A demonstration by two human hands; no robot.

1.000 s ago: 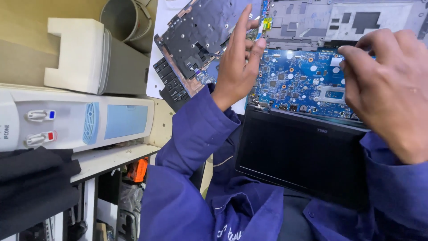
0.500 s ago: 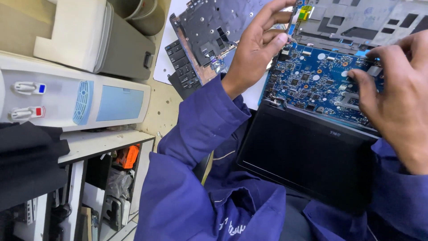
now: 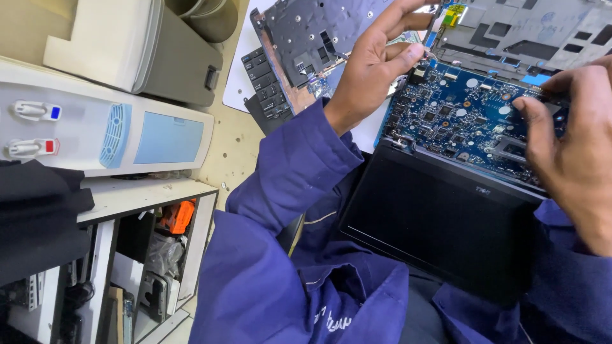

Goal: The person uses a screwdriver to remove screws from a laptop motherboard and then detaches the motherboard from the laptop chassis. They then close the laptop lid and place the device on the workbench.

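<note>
An opened laptop lies on my lap, with its black panel [image 3: 440, 223] toward me and its blue circuit board [image 3: 459, 121] bare beyond it. My left hand [image 3: 376, 64] reaches to the board's far left corner. Its thumb and fingers are pinched on the edge there, beside a small yellow and blue connector [image 3: 452, 13]. My right hand [image 3: 574, 140] curls over the board's right side with its fingertips on the components. The grey chassis [image 3: 523, 32] rises behind the board. Both my sleeves are dark blue.
A detached keyboard [image 3: 264, 83] and its metal backing plate [image 3: 306, 38] lie on the floor left of the laptop. Further left lie a white water dispenser [image 3: 102, 127] on its side, a white and grey box [image 3: 127, 44], a black cloth [image 3: 38, 216] and a shelf holding an orange tool [image 3: 175, 216].
The view has closed in on the laptop. My left hand has stayed at the board's far left corner, my right hand has settled onto the board's right side.
</note>
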